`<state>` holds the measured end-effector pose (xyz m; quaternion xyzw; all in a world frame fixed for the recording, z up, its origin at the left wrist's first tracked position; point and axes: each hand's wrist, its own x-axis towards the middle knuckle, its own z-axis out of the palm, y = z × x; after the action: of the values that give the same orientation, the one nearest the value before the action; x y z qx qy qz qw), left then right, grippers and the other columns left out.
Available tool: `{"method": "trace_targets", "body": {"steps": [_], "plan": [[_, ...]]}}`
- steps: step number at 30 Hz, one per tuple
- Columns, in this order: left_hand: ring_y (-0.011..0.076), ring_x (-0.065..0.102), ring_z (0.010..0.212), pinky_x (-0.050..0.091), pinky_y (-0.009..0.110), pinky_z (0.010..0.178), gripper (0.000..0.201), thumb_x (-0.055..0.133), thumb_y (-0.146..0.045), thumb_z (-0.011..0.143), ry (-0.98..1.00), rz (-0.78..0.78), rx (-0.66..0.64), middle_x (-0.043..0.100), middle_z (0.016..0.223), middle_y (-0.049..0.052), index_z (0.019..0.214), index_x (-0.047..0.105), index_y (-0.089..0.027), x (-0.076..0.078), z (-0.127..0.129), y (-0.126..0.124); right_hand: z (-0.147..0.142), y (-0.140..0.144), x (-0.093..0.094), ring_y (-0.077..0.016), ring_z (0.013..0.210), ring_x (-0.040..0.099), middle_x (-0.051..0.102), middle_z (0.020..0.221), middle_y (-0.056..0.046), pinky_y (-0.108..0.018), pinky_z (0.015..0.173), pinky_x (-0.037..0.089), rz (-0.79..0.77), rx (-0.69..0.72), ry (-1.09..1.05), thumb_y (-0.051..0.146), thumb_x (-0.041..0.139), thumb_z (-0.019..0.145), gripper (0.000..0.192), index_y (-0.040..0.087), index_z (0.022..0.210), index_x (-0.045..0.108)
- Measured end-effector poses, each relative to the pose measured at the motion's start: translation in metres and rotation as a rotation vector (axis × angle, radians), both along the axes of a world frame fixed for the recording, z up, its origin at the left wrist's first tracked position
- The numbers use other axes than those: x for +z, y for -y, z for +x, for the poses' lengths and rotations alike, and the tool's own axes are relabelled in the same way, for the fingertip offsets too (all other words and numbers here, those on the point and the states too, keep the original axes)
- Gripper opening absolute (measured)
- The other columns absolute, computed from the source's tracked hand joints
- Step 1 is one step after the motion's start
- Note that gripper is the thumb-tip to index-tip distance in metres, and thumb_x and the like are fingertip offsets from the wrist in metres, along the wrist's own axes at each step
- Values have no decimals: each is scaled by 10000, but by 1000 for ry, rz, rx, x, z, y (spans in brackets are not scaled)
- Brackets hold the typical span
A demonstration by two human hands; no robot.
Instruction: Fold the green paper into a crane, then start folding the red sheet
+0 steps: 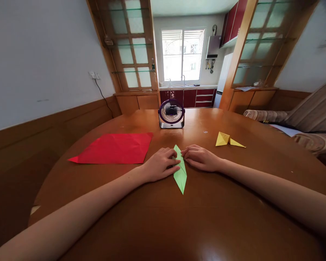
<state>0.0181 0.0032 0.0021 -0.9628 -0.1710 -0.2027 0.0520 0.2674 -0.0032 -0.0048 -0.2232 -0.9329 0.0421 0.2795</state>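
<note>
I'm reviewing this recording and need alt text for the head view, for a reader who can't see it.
A person's left hand reaches onto a narrow, pointed, folded green paper on a wooden table, with the right hand at its right edge. Red paper lies to the left, folded yellow paper to the right, and a small fan stands beyond.

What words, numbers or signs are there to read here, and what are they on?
No text can be read anywhere.
Small dark mark on the silver stand of the round purple fan: too small to read.
Folded light-green paper: no writing shows.
</note>
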Motion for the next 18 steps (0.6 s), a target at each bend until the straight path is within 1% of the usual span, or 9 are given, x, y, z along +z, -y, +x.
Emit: {"method": "trace_targets", "body": {"steps": [2,5,10,12,15,18], "plan": [[203,586,928,461,344,843,311,477,-351,971,-1,11,14,630,973,92,1090,697,-166,-1,2,2,0,0,-1,-201,993,612,656,1014,-84,-417,918,492,20,-43,-15,173,481,928,141,176,982,610],[175,580,840,461,301,769,289,434,-277,990,13,61,42,632,918,75,1049,691,-159,-5,4,2,-2,-1,-1,-201,949,622,666,992,-81,-417,897,492,45,-107,-21,156,481,917,155,175,1000,611],[179,554,730,446,298,666,278,388,-204,993,-118,257,57,598,802,65,984,656,-132,-8,7,0,-3,-2,-1,-196,886,625,674,940,-64,-409,881,490,56,-153,-18,142,479,904,171,180,999,617],[181,551,712,441,299,647,256,397,-187,987,-155,308,59,587,778,58,946,643,-129,-8,8,0,-4,-3,-1,-197,882,623,675,933,-62,-407,881,489,55,-157,-14,143,482,901,167,178,994,617],[177,557,707,444,292,641,242,409,-200,987,-144,330,62,588,774,54,917,631,-133,-8,7,-1,-4,-3,-1,-199,892,623,673,937,-60,-405,890,485,58,-162,-7,136,485,895,169,178,996,613],[163,567,707,455,273,646,262,401,-252,999,-30,276,48,598,780,50,939,630,-139,-9,4,-3,-5,-2,0,-203,900,622,667,948,-65,-406,889,488,76,-165,5,129,484,889,187,181,1025,602]]}}
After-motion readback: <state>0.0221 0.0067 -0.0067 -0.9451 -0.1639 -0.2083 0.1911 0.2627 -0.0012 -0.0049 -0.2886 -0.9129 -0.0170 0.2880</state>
